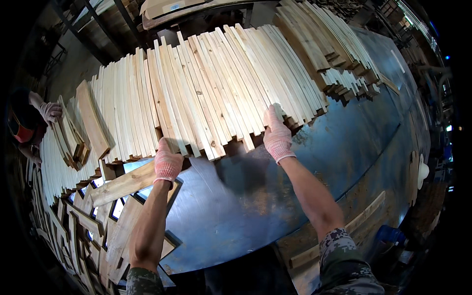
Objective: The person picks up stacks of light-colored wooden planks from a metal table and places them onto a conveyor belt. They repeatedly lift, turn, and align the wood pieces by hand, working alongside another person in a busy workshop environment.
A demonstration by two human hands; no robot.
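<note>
A long row of pale wooden strips [216, 93] lies side by side across the metal table, their near ends uneven. My left hand [168, 162], in a pinkish-white knit glove, grips the near ends toward the middle of the row, its thumb up against the wood. My right hand [278, 136], in a matching glove, grips the near ends further right, thumb on top. On both hands the fingers are mostly hidden under or behind the strips. Between the hands, one short strip end [248, 143] juts out toward me.
Loose boards [115, 231] are piled crisscross at the lower left. At the far left a co-worker's gloved hand [50, 112] holds several darker boards [69, 135]. More stacked strips [339, 39] stand at the back right on the blue-grey metal table [231, 216]. A long board [364, 214] lies at lower right.
</note>
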